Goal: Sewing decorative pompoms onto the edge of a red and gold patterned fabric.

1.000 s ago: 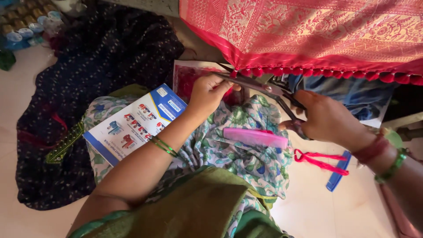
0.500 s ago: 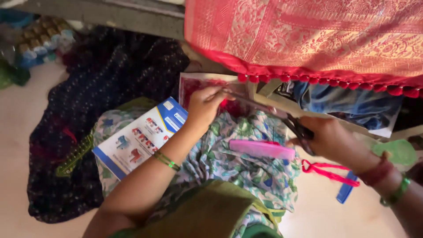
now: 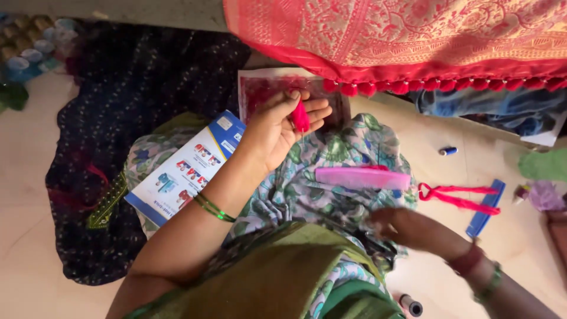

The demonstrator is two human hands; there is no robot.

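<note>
Pink tassel (image 3: 300, 116) pinched in left hand (image 3: 280, 127); blurred right hand (image 3: 407, 227), grip unclear, lower

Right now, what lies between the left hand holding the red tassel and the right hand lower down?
In the head view, a pink comb lies on the floral cloth between the left hand, pinching the red tassel, and the right hand.

A smooth, pale cream floor (image 3: 23, 195) fills the scene, lit softly and evenly. A dark navy dotted cloth (image 3: 136, 77) lies spread across it at the left. At the top edge runs a grey ledge (image 3: 118, 12).
</note>
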